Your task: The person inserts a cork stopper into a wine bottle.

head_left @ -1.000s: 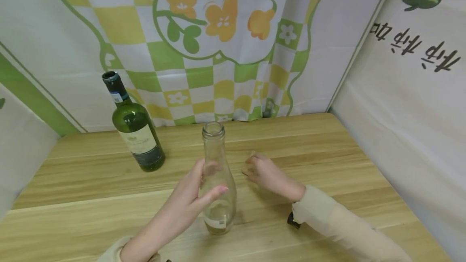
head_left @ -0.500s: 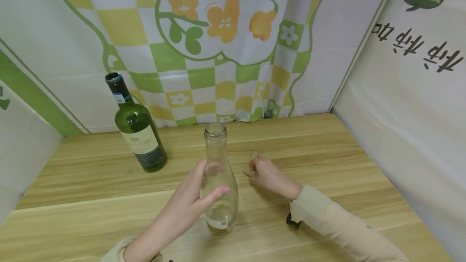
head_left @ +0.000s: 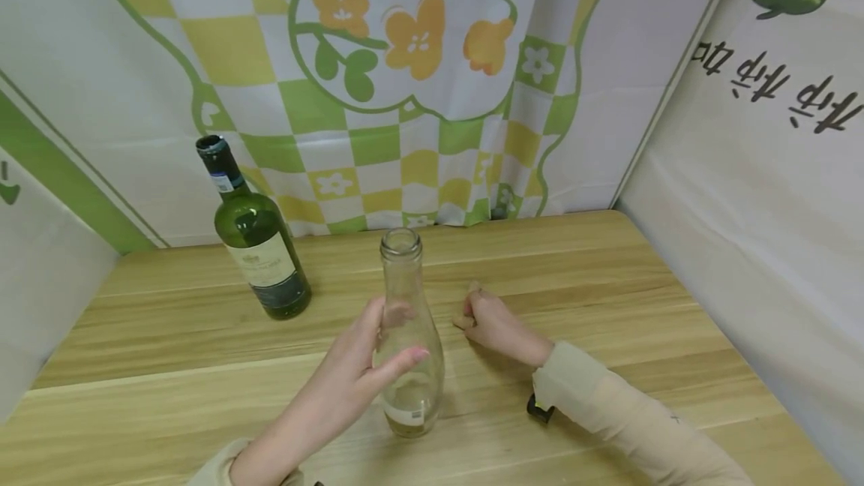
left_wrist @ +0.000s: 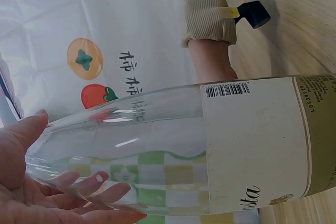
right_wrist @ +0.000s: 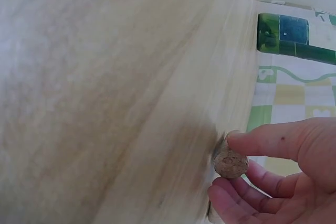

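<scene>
An uncapped clear glass bottle (head_left: 408, 336) with a cream label (left_wrist: 252, 145) stands upright near the middle of the table. My left hand (head_left: 354, 358) grips it around the body, thumb in front and fingers behind the glass. To its right, my right hand (head_left: 502, 328) is low at the tabletop, pinching a cork (right_wrist: 231, 162) between thumb and fingers. A second small cork-coloured piece (right_wrist: 212, 214) lies beyond those fingers, mostly hidden by them.
A green wine bottle (head_left: 263, 246) with a cream and dark label stands at the back left of the wooden table (head_left: 169, 411). Behind the table hangs a checked, flowered cloth (head_left: 405, 141). A white printed wall sheet (head_left: 776, 193) rises along the right side.
The fingers of my right hand have closed around the cork, and the hand has shifted slightly. My left hand keeps its grip on the clear bottle, which stays in place.
</scene>
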{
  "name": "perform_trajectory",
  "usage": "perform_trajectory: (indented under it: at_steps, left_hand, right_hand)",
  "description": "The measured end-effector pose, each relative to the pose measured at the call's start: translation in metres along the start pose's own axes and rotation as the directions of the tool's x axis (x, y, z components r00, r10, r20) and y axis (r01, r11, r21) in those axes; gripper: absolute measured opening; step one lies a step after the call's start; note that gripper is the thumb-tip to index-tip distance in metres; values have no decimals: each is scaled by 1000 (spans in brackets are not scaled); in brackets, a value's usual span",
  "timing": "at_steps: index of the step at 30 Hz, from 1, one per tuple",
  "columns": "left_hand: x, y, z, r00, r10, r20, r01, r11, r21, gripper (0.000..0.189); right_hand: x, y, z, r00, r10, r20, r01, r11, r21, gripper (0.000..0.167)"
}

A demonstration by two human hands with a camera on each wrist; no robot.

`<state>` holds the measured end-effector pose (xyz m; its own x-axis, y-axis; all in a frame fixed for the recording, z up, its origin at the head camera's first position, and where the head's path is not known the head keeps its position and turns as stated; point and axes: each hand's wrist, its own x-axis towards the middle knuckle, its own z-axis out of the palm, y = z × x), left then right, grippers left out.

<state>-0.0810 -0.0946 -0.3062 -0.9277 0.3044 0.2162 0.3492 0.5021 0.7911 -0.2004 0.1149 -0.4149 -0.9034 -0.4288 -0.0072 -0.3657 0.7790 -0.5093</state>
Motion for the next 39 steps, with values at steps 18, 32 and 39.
perform_trajectory:
  at_steps: [18, 32, 39]
  left_hand:
    - [-1, 0, 0, 1000, -9, 3, 9, 1000, -3, 42]
    - [-1, 0, -1, 1000, 0, 7, 0, 1000, -8, 42]
    - [-1, -1, 0, 1000, 12, 1, -12, 1000, -9, 42]
  right_hand:
    - [-25, -35, -48, 967, -170, -193, 173, 985, 2, 14]
    - [-40, -75, -100, 879, -293, -376, 303, 952, -34, 24]
    - [-43, -92, -123, 726, -418, -545, 429, 896, -116, 19]
